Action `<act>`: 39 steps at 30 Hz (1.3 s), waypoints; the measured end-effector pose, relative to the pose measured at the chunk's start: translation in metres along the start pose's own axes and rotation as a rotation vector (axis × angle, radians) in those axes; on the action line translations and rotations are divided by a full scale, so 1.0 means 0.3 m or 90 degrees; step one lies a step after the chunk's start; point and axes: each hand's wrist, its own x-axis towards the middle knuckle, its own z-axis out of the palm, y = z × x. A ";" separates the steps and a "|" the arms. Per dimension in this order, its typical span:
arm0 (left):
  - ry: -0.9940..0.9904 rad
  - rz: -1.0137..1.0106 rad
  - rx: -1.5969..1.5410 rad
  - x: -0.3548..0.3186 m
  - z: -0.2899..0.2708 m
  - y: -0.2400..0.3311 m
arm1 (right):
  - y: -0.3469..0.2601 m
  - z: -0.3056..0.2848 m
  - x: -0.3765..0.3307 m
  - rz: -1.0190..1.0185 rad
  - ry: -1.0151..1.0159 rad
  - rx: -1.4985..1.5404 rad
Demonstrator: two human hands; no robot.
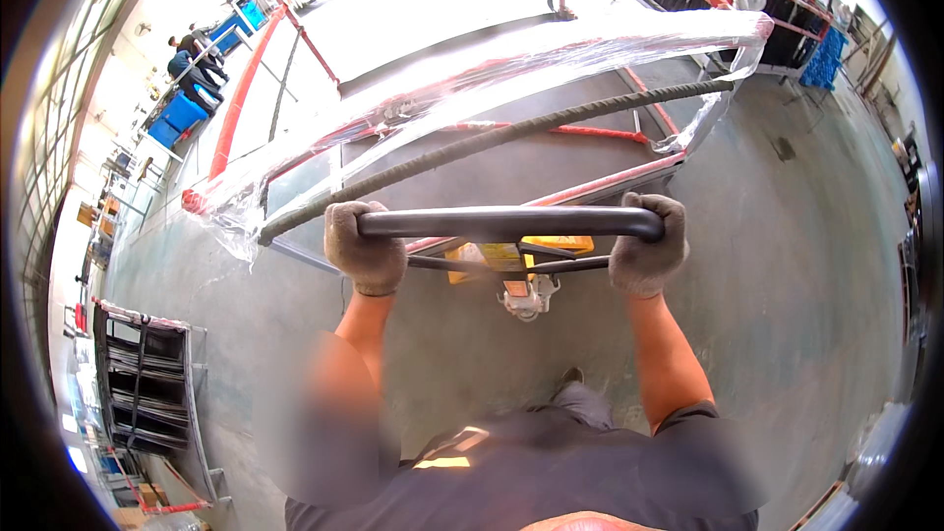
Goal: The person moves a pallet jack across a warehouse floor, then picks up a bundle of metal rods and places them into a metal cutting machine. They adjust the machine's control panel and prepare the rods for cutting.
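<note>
Head view: hands (506,244) hiding handle (511,222) ends

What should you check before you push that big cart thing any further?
1. Left hand wrapped round the dark handle bar: ok.
2. Right hand wrapped round the bar's other end: ok.
3. Gloves on both hands: ok.
4. Red frame with plastic wrap sitting steady on the cart: cannot tell.
5. Floor just ahead free of obstacles: cannot tell, the load hides it.
6. People far off at the left, well away: ok.
</note>
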 end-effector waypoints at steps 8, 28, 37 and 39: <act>0.029 -0.016 -0.003 -0.107 0.093 -0.023 | 0.153 0.085 0.085 -0.001 -0.039 0.000; -0.011 -0.040 0.000 0.108 0.444 -0.180 | 0.426 0.491 0.436 -0.090 -0.008 -0.002; 0.030 -0.057 0.113 0.209 0.497 -0.295 | 0.487 0.929 0.592 -0.132 -0.132 0.037; 0.012 -0.064 0.120 0.202 0.483 -0.343 | 0.516 0.990 0.559 -0.081 -0.174 0.131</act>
